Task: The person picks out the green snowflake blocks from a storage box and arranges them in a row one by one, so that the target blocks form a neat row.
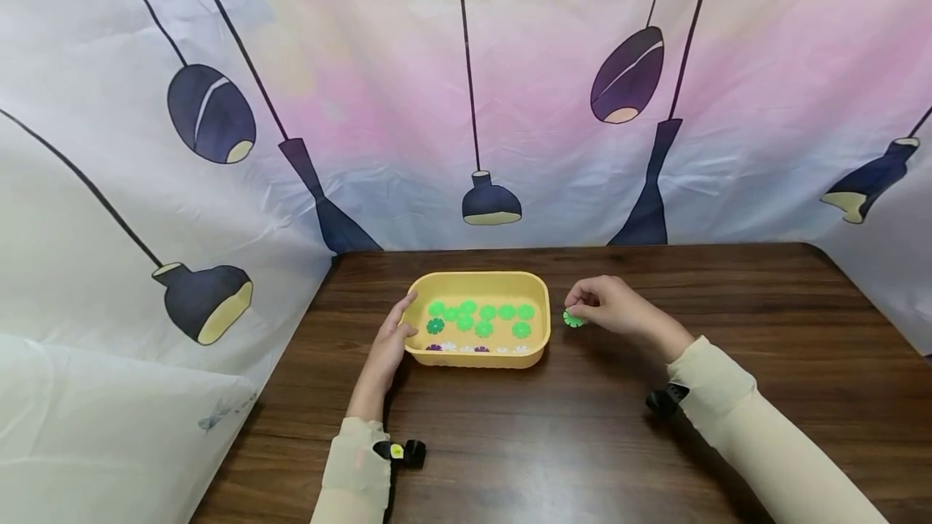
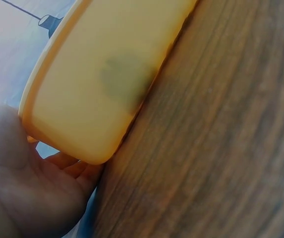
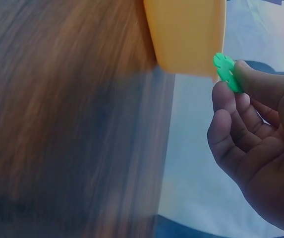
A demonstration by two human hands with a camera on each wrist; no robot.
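A yellow plastic basin point(image 1: 476, 361) stands on the table, holding several bright green notched snowflake discs point(image 1: 484, 329), a dark green disc point(image 1: 435, 326), and purple point(image 1: 481, 349) and white point(image 1: 449, 346) ones partly hidden by the near wall. My left hand point(image 1: 386, 346) grips the basin's left end, thumb at the rim and fingers round the outside. To the right of the basin, my right hand point(image 1: 615, 306) pinches one green snowflake disc point(image 3: 227, 72) between thumb and fingertips. In the right wrist view this disc appears above the table, apart from the basin wall point(image 3: 191, 39).
The dark wood table point(image 1: 510, 435) reaches back to a hanging cloth point(image 1: 408, 63) printed with pendant lamps, which also covers the left side. Black straps with small devices sit on the left wrist point(image 1: 399, 451) and the right wrist point(image 1: 666, 399).
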